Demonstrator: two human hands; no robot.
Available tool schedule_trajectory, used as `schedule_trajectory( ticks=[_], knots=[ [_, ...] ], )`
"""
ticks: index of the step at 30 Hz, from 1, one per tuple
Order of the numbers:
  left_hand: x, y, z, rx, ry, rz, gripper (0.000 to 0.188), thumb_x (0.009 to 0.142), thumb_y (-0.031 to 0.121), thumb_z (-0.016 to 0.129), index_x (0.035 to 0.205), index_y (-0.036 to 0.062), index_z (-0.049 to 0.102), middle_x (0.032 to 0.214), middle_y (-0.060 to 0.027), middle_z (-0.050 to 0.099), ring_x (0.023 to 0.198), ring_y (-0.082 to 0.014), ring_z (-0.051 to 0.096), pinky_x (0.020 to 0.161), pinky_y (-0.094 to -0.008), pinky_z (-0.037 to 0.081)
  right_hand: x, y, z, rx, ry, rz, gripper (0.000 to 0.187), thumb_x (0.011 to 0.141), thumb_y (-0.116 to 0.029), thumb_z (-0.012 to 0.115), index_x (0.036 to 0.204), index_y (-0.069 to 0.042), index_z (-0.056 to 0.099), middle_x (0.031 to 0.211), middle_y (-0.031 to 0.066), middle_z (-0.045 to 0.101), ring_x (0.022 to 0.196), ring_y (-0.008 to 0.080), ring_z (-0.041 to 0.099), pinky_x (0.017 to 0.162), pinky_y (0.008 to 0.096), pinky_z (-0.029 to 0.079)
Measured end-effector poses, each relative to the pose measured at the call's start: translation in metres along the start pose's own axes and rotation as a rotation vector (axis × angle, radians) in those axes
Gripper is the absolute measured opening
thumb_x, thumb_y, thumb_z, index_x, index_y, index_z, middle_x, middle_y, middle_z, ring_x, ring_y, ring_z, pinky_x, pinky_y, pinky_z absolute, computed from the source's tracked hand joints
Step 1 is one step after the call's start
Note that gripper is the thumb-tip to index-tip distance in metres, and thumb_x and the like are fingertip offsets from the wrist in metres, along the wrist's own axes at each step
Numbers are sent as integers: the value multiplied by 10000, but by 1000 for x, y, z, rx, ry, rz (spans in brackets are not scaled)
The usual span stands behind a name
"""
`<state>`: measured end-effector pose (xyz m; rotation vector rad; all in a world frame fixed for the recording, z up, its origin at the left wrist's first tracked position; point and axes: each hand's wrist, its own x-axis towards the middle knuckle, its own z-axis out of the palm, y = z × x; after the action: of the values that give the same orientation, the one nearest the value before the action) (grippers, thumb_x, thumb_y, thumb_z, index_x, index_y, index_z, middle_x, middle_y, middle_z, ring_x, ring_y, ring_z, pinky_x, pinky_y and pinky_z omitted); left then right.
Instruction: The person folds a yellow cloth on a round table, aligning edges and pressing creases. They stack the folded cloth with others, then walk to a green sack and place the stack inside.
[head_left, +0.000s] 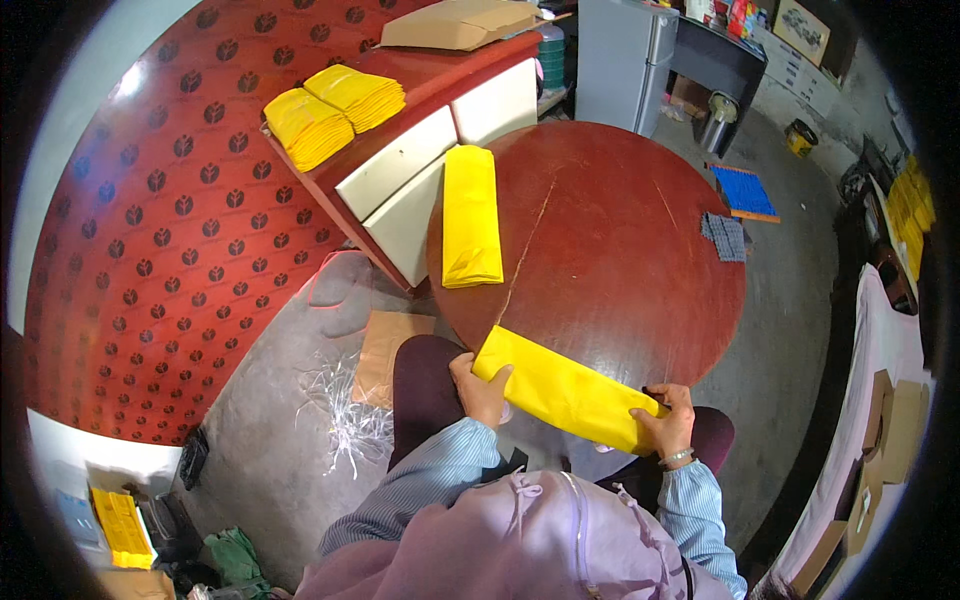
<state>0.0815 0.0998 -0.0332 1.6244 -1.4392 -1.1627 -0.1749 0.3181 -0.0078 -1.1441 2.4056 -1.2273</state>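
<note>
Two hands (483,393) (672,424) grip yellow packet (565,388); emblems (183,146) mark panel (180,255).

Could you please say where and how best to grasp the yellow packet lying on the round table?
Probably pinch the yellow packet by its near narrow end, coming from the near side: it lies flat, pointing lengthwise toward the left hand.

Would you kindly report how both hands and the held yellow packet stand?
Left hand, right hand: gripping opposite ends. Yellow packet: at near edge of round table. Nothing seen in the way.
</note>
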Motion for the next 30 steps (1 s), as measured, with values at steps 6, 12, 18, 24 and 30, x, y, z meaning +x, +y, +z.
schedule_trajectory(
  ticks=[6,12,18,24,30],
  knots=[
    [-9,-20,13,-504,-56,-408,638,838,-2,891,1311,16,463,1147,-170,673,1028,-274,706,812,-410,594,4,17,-31,46,-334,190,452,776,-95,926,1191,-14,766,1018,94,804,910,176,765,874,334,616],
    [-20,4,-40,-1000,-509,-552,415,1003,23,720,1407,71,637,1410,-96,689,1229,-284,696,951,-472,576,21,-10,-50,187,-657,427,338,830,-190,951,1069,9,818,943,46,807,807,109,725,760,281,596],
    [89,93,-110,-1088,-571,-18,558,979,-4,720,1504,3,531,1478,-115,641,1375,-276,610,1204,-440,460,57,-109,3,397,-823,147,314,953,-266,843,1090,5,766,960,23,725,895,110,659,768,287,532],
    [292,230,-109,-809,-711,249,463,974,81,772,1395,-47,627,1322,-136,725,1205,-257,702,1089,-385,539,127,-226,126,802,-719,151,443,1039,-160,713,1431,11,599,1328,96,714,1148,189,704,1010,337,556],
    [445,239,-25,-747,-810,99,419,1041,84,680,1412,-87,588,1332,-191,718,1180,-290,731,1036,-402,591,203,-256,224,1158,-569,358,351,1045,-129,680,1357,29,646,1215,94,747,1055,181,714,934,324,565]
  ],
)
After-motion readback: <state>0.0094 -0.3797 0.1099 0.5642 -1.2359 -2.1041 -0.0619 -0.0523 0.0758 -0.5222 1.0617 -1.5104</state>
